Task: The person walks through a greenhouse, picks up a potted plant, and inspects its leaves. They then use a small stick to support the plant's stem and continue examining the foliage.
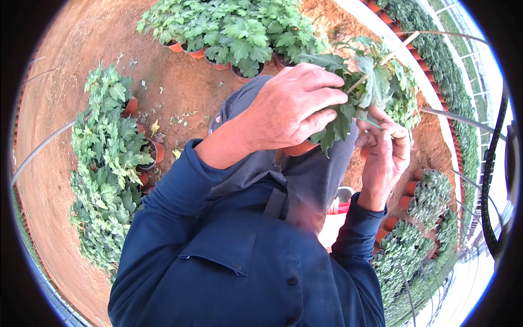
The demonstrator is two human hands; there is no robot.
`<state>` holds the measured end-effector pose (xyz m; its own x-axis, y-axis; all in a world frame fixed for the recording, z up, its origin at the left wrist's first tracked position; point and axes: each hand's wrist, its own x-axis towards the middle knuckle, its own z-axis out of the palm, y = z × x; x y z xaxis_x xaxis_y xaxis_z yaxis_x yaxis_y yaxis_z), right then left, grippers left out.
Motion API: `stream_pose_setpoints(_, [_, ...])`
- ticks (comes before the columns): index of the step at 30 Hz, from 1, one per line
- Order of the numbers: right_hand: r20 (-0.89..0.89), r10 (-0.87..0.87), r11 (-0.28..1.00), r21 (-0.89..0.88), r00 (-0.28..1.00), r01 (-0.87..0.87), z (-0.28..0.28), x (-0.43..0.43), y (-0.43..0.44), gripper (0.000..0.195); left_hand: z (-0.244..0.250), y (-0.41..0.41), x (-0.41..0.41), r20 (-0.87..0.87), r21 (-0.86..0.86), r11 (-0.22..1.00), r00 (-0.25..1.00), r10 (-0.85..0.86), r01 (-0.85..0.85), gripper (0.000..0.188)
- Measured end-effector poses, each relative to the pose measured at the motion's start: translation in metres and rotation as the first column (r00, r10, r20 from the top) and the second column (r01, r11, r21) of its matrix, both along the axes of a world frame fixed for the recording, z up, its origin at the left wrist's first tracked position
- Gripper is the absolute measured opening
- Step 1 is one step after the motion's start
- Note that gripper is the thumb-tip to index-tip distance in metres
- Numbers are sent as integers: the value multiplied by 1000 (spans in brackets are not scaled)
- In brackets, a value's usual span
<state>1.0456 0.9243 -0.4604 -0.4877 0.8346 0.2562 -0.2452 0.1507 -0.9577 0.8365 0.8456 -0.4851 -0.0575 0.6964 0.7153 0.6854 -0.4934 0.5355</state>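
A leafy potted plant [374, 79], possibly a chrysanthemum, stands in an orange pot [300, 148] between my knees. Slanting up through its leaves is a thin pale stake [398, 50]. My left hand [294, 104] is curled against the foliage from the left, its fingertips beside the lower end of the visible stake. Leaves hide its thumb and exactly what it grips. On the other side, my right hand [384, 143] pinches a thin green tie [371, 122] between thumb and fingers, close to the stems. Where the tie runs behind the leaves is hidden.
Potted plants [237, 34] crowd together ahead, with another row [108, 175] on the left and more pots [412, 245] at the right. Bare reddish soil [175, 88] carries scattered leaf scraps. A curved rod [41, 147] rises at left; a dark cable [488, 196] hangs at far right.
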Motion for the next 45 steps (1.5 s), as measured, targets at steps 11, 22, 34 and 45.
stream_pose_setpoints(11, [303, -491, 847, 387, 817, 365, -21, -15, 14, 9, -32, 28, 18, 220, 97, 994, 975, 27, -49, 15])
stream_pose_setpoints(22, [300, -667, 734, 420, 682, 533, -39, -18, 22, 9, -27, 56, 16, 454, -315, 948, 885, 109, 44, 31])
stream_pose_setpoints(34, [401, -539, 842, 239, 741, 483, -57, 19, 47, 6, -15, 64, 11, 402, -414, 903, 913, 66, 117, 36])
stream_pose_setpoints(45, [83, -616, 787, 88, 783, 610, -34, 15, 52, 8, -11, 62, 17, 472, -462, 877, 873, 120, 129, 27])
